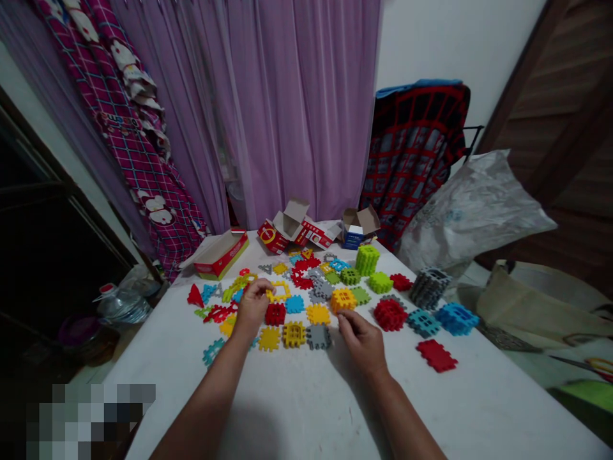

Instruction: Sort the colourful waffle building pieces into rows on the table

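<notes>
Blocks (295, 304) are spread on white tbl (297, 409): your L hand (255, 303), fingers curled, by yellow frame (288, 289), can't tell grip; then orange stack (343, 299); your R hand (361, 338) nr it, grip unclear, hands apart; red stack (390, 315) R.

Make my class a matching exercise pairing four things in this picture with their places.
Things
1. dark gray stack
2. yellow frame
3. open blue box
4. orange-yellow stack

Places
A. just beyond the right hand
B. along the far edge of the table
C. near the table's right edge
D. by the fingers of the left hand

Pairs: 1-C, 2-D, 3-B, 4-A
</notes>
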The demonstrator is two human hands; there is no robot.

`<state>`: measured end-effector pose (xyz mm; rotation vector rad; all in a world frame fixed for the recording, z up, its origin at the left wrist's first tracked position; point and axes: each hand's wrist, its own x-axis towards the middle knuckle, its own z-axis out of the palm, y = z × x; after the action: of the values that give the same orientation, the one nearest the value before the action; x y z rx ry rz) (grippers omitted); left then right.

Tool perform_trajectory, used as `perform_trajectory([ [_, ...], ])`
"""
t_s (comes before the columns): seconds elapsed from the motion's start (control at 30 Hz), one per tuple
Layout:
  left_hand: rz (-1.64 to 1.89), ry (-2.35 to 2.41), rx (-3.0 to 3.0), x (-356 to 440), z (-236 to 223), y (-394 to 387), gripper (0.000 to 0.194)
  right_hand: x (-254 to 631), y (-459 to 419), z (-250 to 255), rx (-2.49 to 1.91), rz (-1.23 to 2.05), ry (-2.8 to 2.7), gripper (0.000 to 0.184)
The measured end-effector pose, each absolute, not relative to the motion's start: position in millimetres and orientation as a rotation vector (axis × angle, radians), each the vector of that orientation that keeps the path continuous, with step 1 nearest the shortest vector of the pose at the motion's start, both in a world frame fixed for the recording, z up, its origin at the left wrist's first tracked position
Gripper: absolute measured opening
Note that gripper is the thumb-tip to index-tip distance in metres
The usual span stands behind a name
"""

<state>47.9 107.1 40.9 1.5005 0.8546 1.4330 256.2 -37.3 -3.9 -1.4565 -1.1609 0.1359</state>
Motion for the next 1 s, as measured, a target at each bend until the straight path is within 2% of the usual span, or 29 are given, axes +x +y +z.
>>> perform_trajectory([
  [0.03,1.452,0.825,1.614,51.8,38.4,96.3,0.005,253.5,-37.0,-2.9,-1.444,0.193,-1.138,0.032],
  [0.23,1.571,0.81,1.891,78.8,29.0,54.9,0.019,239.4,-37.4,4.3,-1.354,0.335,-1.175,0.036],
  [0.5,1.733,0.86,2.114,103.9,23.2,35.0,0.028,226.3,-38.6,-1.1,-1.492,0.199,-1.246,0.046],
  [0.67,1.735,0.818,2.115,106.8,20.1,29.7,0.027,226.3,-39.7,-2.5,-1.511,0.117,-1.294,0.042],
  [0.83,1.569,0.951,1.775,104.9,17.3,33.0,0.017,234.1,-42.2,0.8,-1.515,-0.049,-1.306,0.048],
  [1.0,1.255,1.006,1.385,100.2,27.1,33.4,0.034,239.4,-43.9,1.4,-1.553,-0.121,-1.341,0.049],
])
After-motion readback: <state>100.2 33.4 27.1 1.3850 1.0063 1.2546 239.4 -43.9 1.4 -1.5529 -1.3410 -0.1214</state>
